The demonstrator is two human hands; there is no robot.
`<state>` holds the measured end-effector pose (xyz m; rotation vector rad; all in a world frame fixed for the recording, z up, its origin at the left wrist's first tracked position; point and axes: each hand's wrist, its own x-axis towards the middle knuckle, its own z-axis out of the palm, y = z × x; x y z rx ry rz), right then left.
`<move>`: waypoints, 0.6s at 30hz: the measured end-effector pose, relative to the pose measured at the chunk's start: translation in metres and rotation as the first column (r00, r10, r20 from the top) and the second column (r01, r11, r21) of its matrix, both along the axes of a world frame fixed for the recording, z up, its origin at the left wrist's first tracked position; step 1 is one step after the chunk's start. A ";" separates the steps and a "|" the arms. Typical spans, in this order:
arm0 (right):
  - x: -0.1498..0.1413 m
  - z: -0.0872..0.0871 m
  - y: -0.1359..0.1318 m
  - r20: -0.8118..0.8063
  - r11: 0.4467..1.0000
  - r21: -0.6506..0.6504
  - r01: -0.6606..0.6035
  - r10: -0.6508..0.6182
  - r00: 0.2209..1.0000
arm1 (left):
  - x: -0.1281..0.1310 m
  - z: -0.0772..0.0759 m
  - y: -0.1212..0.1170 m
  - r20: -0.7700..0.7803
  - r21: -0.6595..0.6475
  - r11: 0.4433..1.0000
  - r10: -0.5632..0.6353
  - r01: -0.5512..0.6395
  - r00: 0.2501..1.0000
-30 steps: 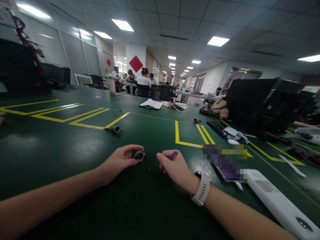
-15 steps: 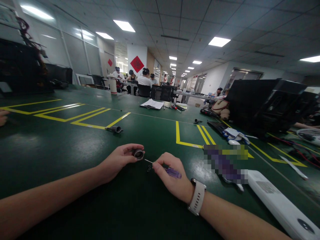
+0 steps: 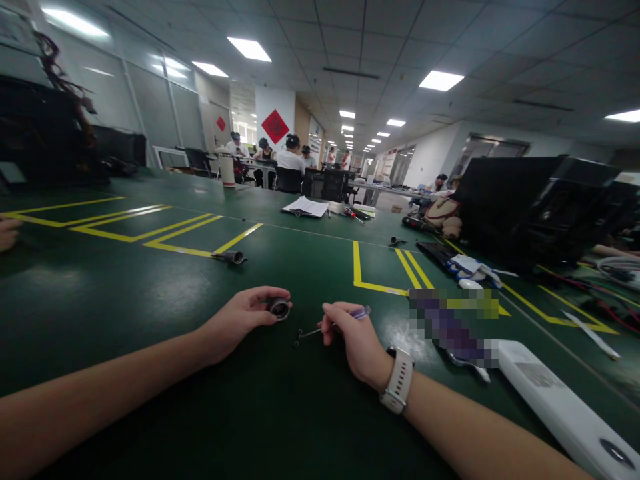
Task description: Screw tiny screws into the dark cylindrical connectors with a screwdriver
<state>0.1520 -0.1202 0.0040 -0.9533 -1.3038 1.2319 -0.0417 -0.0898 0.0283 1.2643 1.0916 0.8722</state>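
Note:
Between the thumb and fingers of my left hand [image 3: 253, 308] is a small dark round metal housing [image 3: 279, 309], its open ring end facing me. My right hand [image 3: 353, 333] grips a screwdriver [image 3: 361, 313] with a clear purple handle and a thin shaft. The shaft slants down to the left, and its tip is at a few tiny dark parts [image 3: 299, 338] on the green table [image 3: 240, 413]. Those parts look like small screws or rings; I cannot tell which. Whether the tip touches them is unclear.
A similar dark housing [image 3: 233, 257] lies by the yellow tape, another small one [image 3: 396, 241] farther right. On the right are a long white device [image 3: 555, 400], a white-and-blue cloth [image 3: 473, 268] and a black case [image 3: 530, 207]. Behind lies a clipboard [image 3: 306, 207]. Another person's hand [image 3: 7, 233] shows far left.
The screwdriver has swung from pointing at the housing to pointing down-left at the tiny parts, its handle end now raised. My left hand has barely moved.

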 end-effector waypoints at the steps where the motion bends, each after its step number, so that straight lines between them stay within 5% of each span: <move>1: 0.000 -0.002 0.001 -0.022 1.000 -0.009 0.002 -0.002 1.000 | 0.000 0.000 0.000 -0.001 -0.001 1.000 0.001 -0.001 1.000; 6: 0.001 -0.004 0.000 0.040 1.000 0.004 -0.028 0.028 0.999 | 0.000 0.000 -0.001 0.011 0.008 1.000 0.000 0.000 1.000; 14: -0.006 0.025 -0.011 0.498 0.994 0.054 -0.094 0.054 0.866 | 0.001 0.002 -0.001 -0.007 0.008 1.000 0.016 -0.016 1.000; 18: -0.011 0.023 -0.017 0.628 0.951 0.276 -0.139 -0.069 0.775 | -0.001 0.000 0.000 0.012 0.006 1.000 0.001 -0.001 1.000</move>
